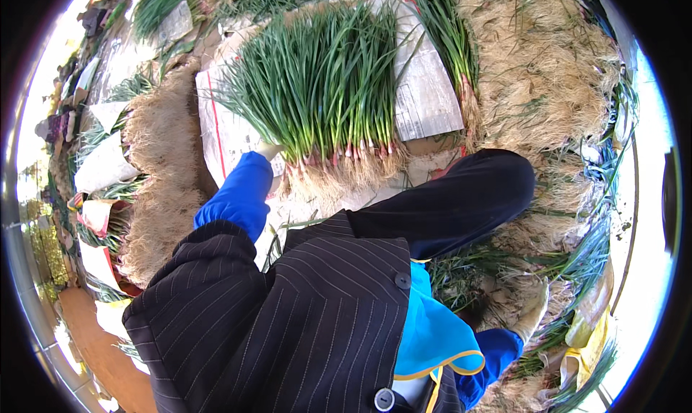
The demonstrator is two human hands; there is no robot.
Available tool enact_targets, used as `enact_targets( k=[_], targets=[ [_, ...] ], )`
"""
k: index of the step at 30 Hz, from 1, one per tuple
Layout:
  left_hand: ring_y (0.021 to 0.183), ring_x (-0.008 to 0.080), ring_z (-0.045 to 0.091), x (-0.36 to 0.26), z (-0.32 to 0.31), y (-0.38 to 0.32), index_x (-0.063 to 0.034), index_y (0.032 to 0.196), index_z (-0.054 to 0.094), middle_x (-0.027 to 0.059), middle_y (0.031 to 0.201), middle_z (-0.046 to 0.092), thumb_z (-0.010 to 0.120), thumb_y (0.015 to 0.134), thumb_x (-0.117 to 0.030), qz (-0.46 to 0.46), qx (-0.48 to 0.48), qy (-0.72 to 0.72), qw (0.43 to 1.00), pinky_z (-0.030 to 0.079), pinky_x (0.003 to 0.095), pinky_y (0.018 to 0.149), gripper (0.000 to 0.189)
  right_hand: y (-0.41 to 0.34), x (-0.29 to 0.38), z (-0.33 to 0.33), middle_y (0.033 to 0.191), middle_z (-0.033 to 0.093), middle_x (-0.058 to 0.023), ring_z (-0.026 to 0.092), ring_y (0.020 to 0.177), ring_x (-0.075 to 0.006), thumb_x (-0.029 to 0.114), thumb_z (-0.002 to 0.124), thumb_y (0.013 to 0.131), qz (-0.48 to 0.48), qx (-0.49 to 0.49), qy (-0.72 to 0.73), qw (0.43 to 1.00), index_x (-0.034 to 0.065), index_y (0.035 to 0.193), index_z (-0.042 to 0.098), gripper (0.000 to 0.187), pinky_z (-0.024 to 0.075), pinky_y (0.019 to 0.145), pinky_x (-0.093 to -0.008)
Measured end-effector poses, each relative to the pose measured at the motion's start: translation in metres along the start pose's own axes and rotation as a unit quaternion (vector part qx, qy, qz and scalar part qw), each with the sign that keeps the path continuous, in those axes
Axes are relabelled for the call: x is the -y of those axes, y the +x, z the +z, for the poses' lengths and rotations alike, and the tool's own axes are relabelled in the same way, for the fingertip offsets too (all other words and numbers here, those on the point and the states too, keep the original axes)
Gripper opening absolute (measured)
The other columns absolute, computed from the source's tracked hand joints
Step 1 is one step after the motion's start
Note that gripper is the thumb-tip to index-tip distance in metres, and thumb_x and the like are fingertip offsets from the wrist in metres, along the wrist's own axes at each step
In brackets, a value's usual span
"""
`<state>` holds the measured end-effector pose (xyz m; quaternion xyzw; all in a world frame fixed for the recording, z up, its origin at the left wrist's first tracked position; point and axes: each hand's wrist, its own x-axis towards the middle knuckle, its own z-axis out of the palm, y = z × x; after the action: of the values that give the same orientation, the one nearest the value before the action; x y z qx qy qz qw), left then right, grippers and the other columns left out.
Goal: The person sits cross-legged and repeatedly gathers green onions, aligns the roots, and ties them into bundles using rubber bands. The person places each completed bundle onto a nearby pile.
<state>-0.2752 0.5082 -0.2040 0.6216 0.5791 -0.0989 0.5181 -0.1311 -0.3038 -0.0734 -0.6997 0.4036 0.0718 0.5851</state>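
Observation:
A row of young green garlic or scallion plants (330,88) lies side by side on a flattened woven sack (430,102), green leaves pointing away from me and pinkish bulb ends with pale roots towards me. At the left end of this row is my left hand (269,150), in a pale glove below a blue sleeve. Its fingers are mostly hidden at the stems, so its grip is unclear. Low on the right, my right hand (532,313), also pale-gloved, reaches out beside the rooted plants on the ground. Whether it holds anything is not visible.
Wrapped bundles (105,164) line the left side, their thick roots (165,180) facing inward. A broad mass of rooted plants (540,72) spreads at the right. One loose bunch (459,61) borders the sack. My bent knee (503,175) rises between the row and my right hand.

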Motion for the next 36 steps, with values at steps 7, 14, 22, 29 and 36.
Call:
enact_targets(
  k=[7,14,22,29,36],
  targets=[
    [0.101,0.03,0.052,-0.002,0.004,0.01,0.0018,0.116,0.043,0.0209,0.107,0.053,0.059,0.075,-0.041,0.019,-0.105,0.026,0.994,0.04,0.033,0.087,0.061,-0.023,-0.011,-0.013,0.101,0.06,-0.0072,0.057,0.086,-0.0185,0.024,0.051,0.085,0.011,0.005,0.036,0.999,0.0015,0.107,0.056,0.032,0.0449,0.074,-0.0309],
    [0.092,0.0287,0.058,0.055,-0.058,0.086,-0.0005,0.109,0.054,0.019,0.096,0.06,0.06,0.076,-0.033,-0.004,-0.222,0.041,0.974,0.044,0.0329,0.081,0.047,-0.044,0.005,0.007,0.102,0.06,-0.0073,0.057,0.086,-0.0189,0.025,0.051,0.085,0.026,0.005,0.02,0.999,0.0014,0.108,0.055,0.033,0.045,0.074,-0.0316],
    [0.079,0.0282,0.062,-0.011,-0.081,0.094,-0.0178,0.1,0.065,0.0152,0.08,0.064,0.061,0.073,-0.019,0.108,-0.417,0.049,0.901,0.048,0.0345,0.074,0.027,-0.085,0.016,0.032,0.103,0.06,-0.0076,0.057,0.086,-0.0194,0.025,0.05,0.085,0.067,-0.057,0.001,0.996,0.0013,0.109,0.055,0.034,0.0451,0.075,-0.0324],
    [0.1,0.029,0.056,-0.028,-0.117,0.096,-0.0132,0.107,0.06,0.0164,0.104,0.059,0.056,0.078,-0.026,0.058,-0.264,0.457,0.847,0.045,0.0389,0.085,0.032,-0.086,0.047,0.057,0.104,0.06,-0.0078,0.057,0.087,-0.0198,0.026,0.049,0.085,0.077,-0.048,-0.027,0.995,0.0012,0.109,0.055,0.035,0.0452,0.076,-0.0331],
    [0.077,0.0282,0.064,-0.042,-0.153,0.141,-0.0055,0.093,0.065,0.0152,0.086,0.065,0.057,0.081,-0.033,0.131,-0.324,0.159,0.923,0.05,0.031,0.071,0.031,-0.101,0.046,0.065,0.105,0.06,-0.008,0.057,0.087,-0.0202,0.026,0.049,0.085,0.081,-0.044,-0.009,0.996,0.0011,0.11,0.054,0.036,0.0453,0.077,-0.0338]
  ],
)
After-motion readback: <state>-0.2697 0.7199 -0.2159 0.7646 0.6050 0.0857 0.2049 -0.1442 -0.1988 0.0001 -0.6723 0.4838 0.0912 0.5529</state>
